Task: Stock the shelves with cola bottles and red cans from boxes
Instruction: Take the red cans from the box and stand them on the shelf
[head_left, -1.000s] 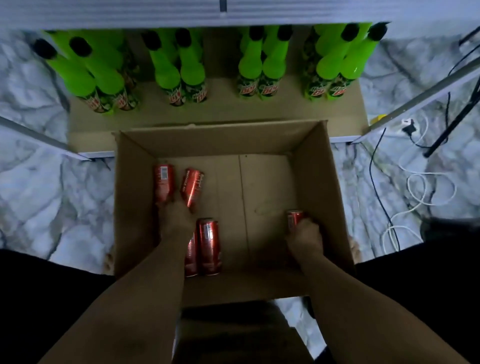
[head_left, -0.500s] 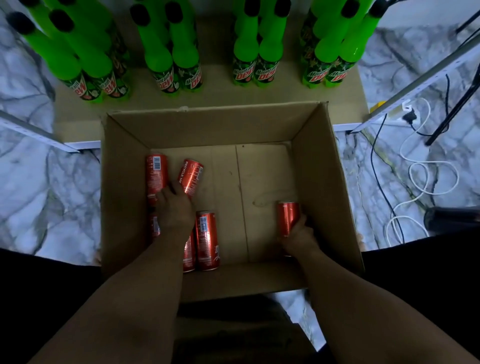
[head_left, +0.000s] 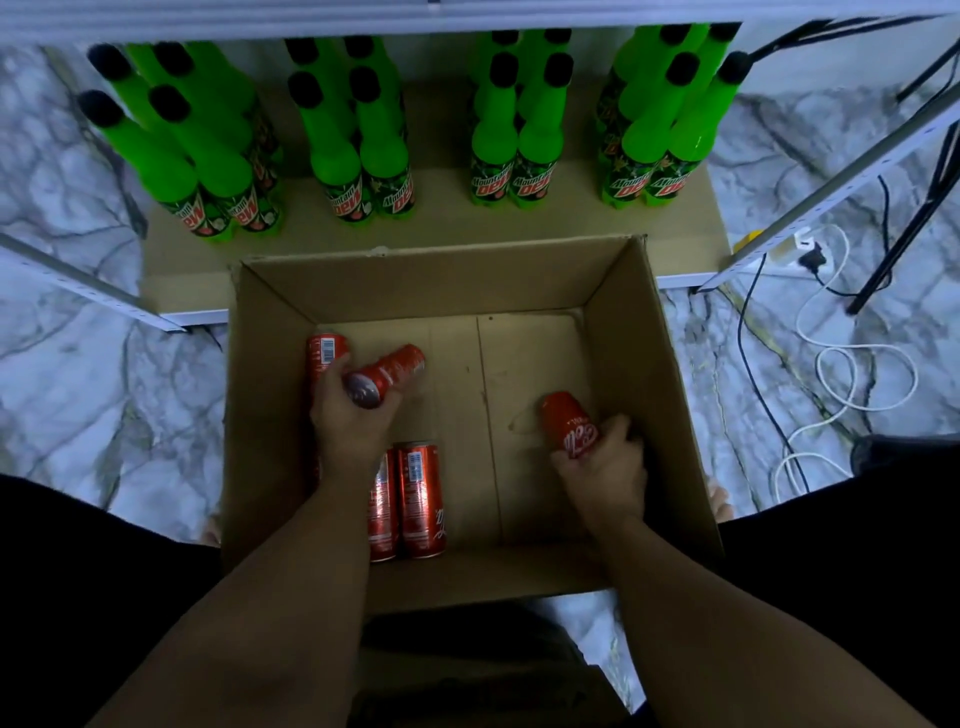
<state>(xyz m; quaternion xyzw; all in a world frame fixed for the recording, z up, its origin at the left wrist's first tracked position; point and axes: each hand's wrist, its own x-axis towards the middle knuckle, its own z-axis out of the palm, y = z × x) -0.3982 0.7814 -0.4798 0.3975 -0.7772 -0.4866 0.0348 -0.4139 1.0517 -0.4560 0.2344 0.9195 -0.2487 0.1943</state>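
Head view. Now grips a can in each hand, where half a second ago both only reached for cans lying flat on the box floor. In the left hand (head_left: 348, 415), fingers curled round a slim red aluminium can (head_left: 389, 371) – raised and tilted, base toward the camera, over the left half of the open brown cardboard box (head_left: 649, 364). In the right hand (head_left: 602, 467), fingers wrapped round a second red can (head_left: 566, 426), tipped up off the floor near the right wall. Means, by judgement, the pick is made on both sides and the carry to the shelf comes next – no red can on the tan shelf board (head_left: 447, 218) yet.

Counts five red cans plainly:
- two held, one per hand
- one lying can with a barcode (head_left: 324, 351) at the left back, just beside the left hand's thumb
- a pair of lying cans (head_left: 415, 499) side by side, touching, toward the near wall, partly under the left forearm

Shows a red sliver by the left wrist, perhaps a sixth; cannot tell.

Counts sixteen black caps on the bright green plastic bottles (head_left: 491, 140), standing upright on the shelf board in four clusters of four, well behind the box. Finds no cola bottles in view.

Also shows white and black cables (head_left: 852, 364) looped on the marble floor (head_left: 78, 389) at the right.
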